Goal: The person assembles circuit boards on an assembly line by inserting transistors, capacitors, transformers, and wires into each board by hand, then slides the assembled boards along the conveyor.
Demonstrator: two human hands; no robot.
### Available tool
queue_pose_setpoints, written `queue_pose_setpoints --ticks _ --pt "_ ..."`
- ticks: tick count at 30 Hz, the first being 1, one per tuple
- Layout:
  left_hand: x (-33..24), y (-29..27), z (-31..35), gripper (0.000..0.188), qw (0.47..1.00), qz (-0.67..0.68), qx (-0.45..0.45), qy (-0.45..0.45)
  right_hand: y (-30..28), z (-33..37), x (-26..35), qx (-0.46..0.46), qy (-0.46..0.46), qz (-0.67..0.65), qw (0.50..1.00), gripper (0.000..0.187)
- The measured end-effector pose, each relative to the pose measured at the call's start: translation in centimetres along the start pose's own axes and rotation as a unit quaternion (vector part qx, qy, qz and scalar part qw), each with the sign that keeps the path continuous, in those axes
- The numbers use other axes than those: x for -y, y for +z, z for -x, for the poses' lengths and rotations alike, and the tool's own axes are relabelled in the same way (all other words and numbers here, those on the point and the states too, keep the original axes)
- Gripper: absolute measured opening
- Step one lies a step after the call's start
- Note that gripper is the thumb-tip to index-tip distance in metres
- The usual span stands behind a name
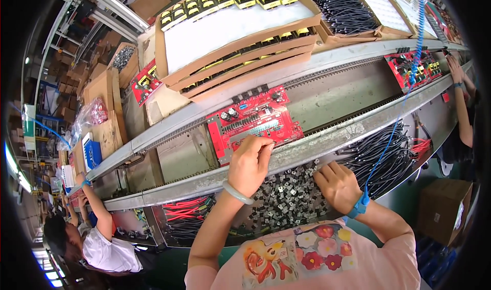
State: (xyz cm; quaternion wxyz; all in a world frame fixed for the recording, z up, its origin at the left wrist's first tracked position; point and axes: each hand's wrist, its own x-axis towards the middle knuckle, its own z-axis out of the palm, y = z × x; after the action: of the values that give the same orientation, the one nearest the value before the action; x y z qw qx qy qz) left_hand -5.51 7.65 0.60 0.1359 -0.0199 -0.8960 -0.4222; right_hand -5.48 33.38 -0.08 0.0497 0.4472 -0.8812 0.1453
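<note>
L hand (249, 159) over red PCB (255, 122); R hand (337, 186) at blk comps pile (284, 198).
L grip fingertips together, R fingers curled; can't tell if either's got a pc.

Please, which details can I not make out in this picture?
- Head view: whether the left hand pinches anything at the red circuit board; the hand hides it.
- Head view: what the right hand touches among the black components; the hand hides it.
- Head view: the body of the far-right co-worker, cut off by the dark picture edge.
</note>
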Motion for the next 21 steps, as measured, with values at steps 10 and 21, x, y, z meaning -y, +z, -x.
queue_pose_setpoints --ticks 10,21 --pt "-0.2 0.5 0.1 0.007 1.000 -0.013 -0.004 0.003 -0.4 -0.1 -0.4 0.000 0.007 -0.088 0.996 0.018" --pt "0.2 1.1 0.1 0.007 0.999 -0.030 -0.031 0.017 -1.0 -0.9 0.5 0.032 0.012 -0.263 0.964 0.020"
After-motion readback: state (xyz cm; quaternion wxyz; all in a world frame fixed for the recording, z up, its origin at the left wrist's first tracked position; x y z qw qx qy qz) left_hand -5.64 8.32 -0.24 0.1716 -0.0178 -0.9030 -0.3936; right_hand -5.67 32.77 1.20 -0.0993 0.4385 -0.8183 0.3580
